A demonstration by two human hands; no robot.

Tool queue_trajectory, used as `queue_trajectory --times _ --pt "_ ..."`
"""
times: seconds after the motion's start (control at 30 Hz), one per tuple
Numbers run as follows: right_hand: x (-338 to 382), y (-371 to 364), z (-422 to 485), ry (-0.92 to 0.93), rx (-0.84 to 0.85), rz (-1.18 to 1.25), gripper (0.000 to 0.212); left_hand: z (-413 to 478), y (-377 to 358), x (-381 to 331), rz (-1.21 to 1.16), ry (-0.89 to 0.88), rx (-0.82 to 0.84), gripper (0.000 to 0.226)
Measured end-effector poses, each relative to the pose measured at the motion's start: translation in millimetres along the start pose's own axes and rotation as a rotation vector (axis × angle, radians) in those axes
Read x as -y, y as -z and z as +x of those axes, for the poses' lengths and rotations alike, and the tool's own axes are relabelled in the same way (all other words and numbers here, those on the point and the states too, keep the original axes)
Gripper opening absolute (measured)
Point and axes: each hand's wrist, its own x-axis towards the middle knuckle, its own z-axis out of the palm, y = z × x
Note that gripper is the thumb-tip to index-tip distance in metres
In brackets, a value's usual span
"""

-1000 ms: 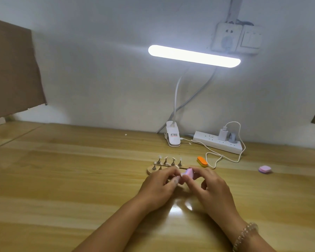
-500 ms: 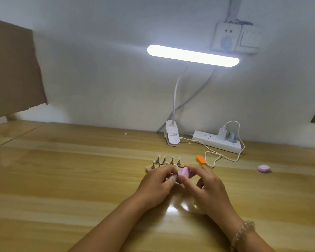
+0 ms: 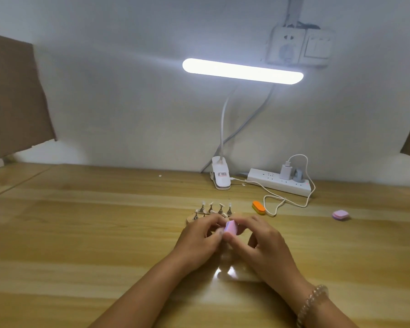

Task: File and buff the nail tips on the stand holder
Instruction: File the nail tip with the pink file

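Since buffing needs a steady edge, the pink buffer block is pinched in the right hand, and the left hand is curled against it; whether a tip is gripped there cannot be told. Just behind, the stand holder with its nail tips is set within reach, partly hidden by fingers. Farther right, an orange block is parked, probably spare.
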Motion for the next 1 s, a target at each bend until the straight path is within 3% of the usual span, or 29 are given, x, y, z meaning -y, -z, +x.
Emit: queue_trajectory --times 0.13,0.23,0.37,0.5,0.9,1.0 --pt "-7.6 2.6 3.0 -0.046 -0.047 -0.036 0.034 -0.7 -1.1 -0.6 0.005 -0.018 0.019 0.026" --pt "-0.9 -0.7 0.0 0.033 0.007 -0.034 0.041 -0.4 1.1 -0.3 -0.016 0.008 0.022 0.022" --pt "-6.0 2.3 4.5 -0.048 -0.054 -0.006 0.033 -1.0 -0.5 -2.7 0.045 -0.027 0.022 0.023" --pt "-1.8 -2.2 -1.1 0.034 -0.025 -0.086 0.038 -1.6 0.2 -4.0 0.032 -0.030 0.029 0.026" --pt "-7.8 -1.7 3.9 -0.076 -0.086 -0.030 0.028 -2.3 -0.6 -2.9 0.079 -0.011 0.007 0.017" --pt "-4.5 -4.1 -0.1 -0.009 -0.059 -0.065 0.034 -1.5 -1.1 -0.8 0.083 0.008 0.008 0.021"
